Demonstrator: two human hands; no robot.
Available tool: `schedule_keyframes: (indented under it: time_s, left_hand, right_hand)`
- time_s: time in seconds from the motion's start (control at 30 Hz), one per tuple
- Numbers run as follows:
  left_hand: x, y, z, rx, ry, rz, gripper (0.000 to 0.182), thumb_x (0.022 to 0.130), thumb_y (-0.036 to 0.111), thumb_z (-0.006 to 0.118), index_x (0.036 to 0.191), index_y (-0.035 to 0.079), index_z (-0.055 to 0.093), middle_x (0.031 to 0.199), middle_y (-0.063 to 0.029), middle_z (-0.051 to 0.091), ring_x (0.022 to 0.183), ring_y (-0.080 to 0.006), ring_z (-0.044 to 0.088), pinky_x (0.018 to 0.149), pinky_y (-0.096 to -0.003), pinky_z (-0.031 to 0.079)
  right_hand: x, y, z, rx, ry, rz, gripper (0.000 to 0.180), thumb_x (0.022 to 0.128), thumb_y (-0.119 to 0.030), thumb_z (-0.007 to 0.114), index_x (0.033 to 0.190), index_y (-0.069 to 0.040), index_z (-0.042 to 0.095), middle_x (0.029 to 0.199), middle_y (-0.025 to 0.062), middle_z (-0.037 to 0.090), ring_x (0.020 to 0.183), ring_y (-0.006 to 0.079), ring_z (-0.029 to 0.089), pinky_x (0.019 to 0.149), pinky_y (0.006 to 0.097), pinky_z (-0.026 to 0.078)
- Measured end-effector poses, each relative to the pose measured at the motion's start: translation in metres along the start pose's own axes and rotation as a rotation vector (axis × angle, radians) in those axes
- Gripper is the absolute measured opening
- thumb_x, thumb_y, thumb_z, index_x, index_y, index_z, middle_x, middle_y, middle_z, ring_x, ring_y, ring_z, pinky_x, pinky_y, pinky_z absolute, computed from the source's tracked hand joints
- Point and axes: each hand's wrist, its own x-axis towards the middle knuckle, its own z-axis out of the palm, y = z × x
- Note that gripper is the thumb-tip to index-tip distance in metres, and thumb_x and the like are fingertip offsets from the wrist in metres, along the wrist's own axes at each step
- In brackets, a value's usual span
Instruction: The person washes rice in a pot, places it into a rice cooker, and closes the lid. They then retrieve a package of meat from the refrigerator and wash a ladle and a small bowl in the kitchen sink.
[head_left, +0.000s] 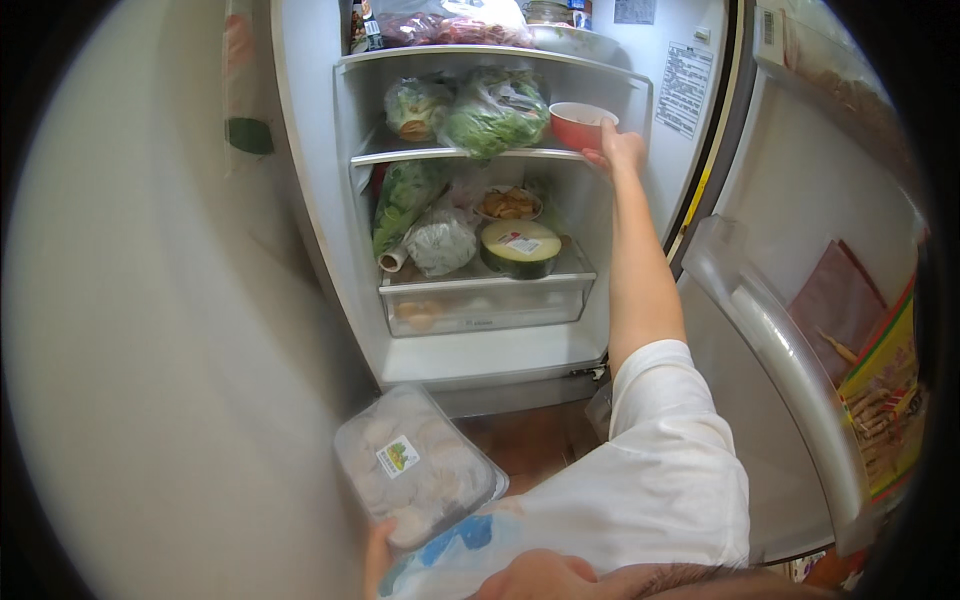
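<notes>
With my right hand (624, 147) I grip the rim and side of a red bowl (576, 133) with a white inside, at the right end of a refrigerator's middle shelf (450, 156). What the bowl contains is too small to tell. Low in front of my body, my left hand (380, 551) holds a plastic-wrapped tray of pale, round mushrooms (420, 465) by its near corner. The tray is tilted and bears a label. Left of the bowl lie a plastic bag of leafy greens (499, 112) and a wrapped cabbage-like vegetable (418, 109).
On the lower shelf sit a cut melon (521, 247) wrapped in film, a plate of brown food (510, 202), a white plastic bag (442, 238) and bagged greens (405, 202). Below is a clear drawer (487, 304). The open door (757, 420) with its racks stands at right.
</notes>
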Motion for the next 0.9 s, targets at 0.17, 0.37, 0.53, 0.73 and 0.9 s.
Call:
schedule_keyframes:
  time_s: [0.17, 0.37, 0.53, 0.73, 0.9]
  left_hand:
    - [-0.018, 0.015, 0.03, 0.022, 0.087, -0.061, 0.058, 0.08, 0.017, 0.057, 0.13, -0.007, 0.04, 0.122, -0.0201, 0.056, 0.111, -0.0305, 0.058, 0.097, -0.0413, 0.046]
    - [-0.014, 0.01, 0.022, 0.053, 0.1, 0.018, 0.062, 0.079, 0.016, 0.058, 0.133, -0.005, 0.036, 0.123, -0.0205, 0.054, 0.112, -0.0306, 0.057, 0.097, -0.0415, 0.046]
    - [-0.006, 0.004, 0.016, 0.08, 0.116, 0.027, 0.066, 0.078, 0.014, 0.058, 0.135, -0.004, 0.033, 0.125, -0.0209, 0.053, 0.112, -0.0308, 0.057, 0.097, -0.0416, 0.046]
    - [-0.004, -0.001, 0.007, 0.115, 0.152, 0.036, 0.07, 0.076, 0.013, 0.058, 0.138, -0.003, 0.029, 0.126, -0.0213, 0.052, 0.113, -0.031, 0.056, 0.097, -0.0419, 0.046]
    - [-0.003, 0.002, 0.021, 0.096, 0.1, 0.112, 0.072, 0.076, 0.012, 0.058, 0.139, -0.002, 0.027, 0.128, -0.0213, 0.05, 0.114, -0.0313, 0.055, 0.097, -0.0425, 0.046]
  right_hand:
    - [0.004, -0.01, -0.008, -0.29, -0.028, 0.002, 0.047, 0.09, -0.036, 0.058, 0.088, 0.011, 0.059, 0.065, 0.0156, 0.065, 0.047, 0.0195, 0.063, 0.039, 0.0286, 0.05]
    - [-0.013, 0.023, -0.002, -0.024, 0.147, -0.355, 0.032, 0.09, -0.031, 0.061, 0.081, 0.0, 0.06, 0.054, 0.0057, 0.058, 0.04, 0.0132, 0.053, 0.038, 0.0279, 0.042]
    - [-0.057, 0.126, -0.018, -0.031, 0.059, -0.325, 0.03, 0.088, -0.03, 0.062, 0.088, 0.0, 0.059, 0.064, 0.0082, 0.064, 0.05, 0.018, 0.06, 0.048, 0.0324, 0.046]
    - [-0.077, 0.224, -0.005, -0.848, -0.2, -0.052, 0.063, 0.08, -0.055, 0.061, 0.103, 0.005, 0.064, 0.1, 0.0236, 0.065, 0.096, 0.0365, 0.063, 0.083, 0.0432, 0.049]
    - [-0.075, 0.222, -0.005, -0.873, -0.327, -0.013, 0.066, 0.075, -0.058, 0.063, 0.093, 0.006, 0.068, 0.092, 0.026, 0.066, 0.093, 0.0375, 0.063, 0.083, 0.041, 0.048]
